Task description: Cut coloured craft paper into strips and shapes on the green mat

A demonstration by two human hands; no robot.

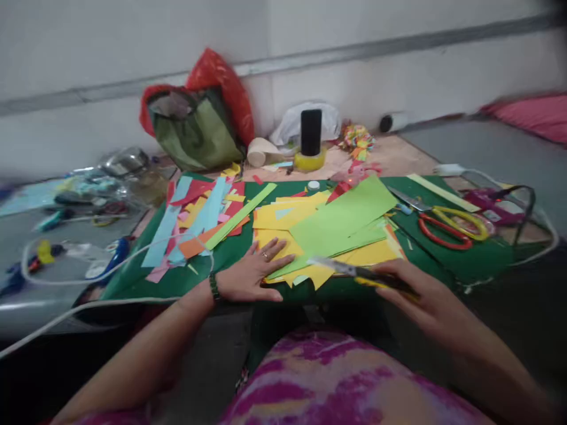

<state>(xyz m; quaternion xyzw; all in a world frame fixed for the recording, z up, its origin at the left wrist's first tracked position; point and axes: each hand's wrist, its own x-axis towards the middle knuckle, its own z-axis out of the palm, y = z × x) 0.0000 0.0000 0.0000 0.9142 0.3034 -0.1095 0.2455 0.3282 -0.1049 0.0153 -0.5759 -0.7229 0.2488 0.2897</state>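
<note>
My left hand lies flat with its fingers spread over the left edge of a stack of yellow paper and the corner of a green sheet. On top of that stack rests a large light green sheet, set at a slant. In my right hand is a utility knife with a black and yellow handle. Its blade points left, over the near edge of the papers; I cannot tell whether it touches them. The picture is somewhat blurred.
Coloured paper strips lie left on the green mat. Red-and-yellow-handled scissors lie right. A phone stands in a yellow tape roll behind. A white cable crosses the left side; a green bag stands back left.
</note>
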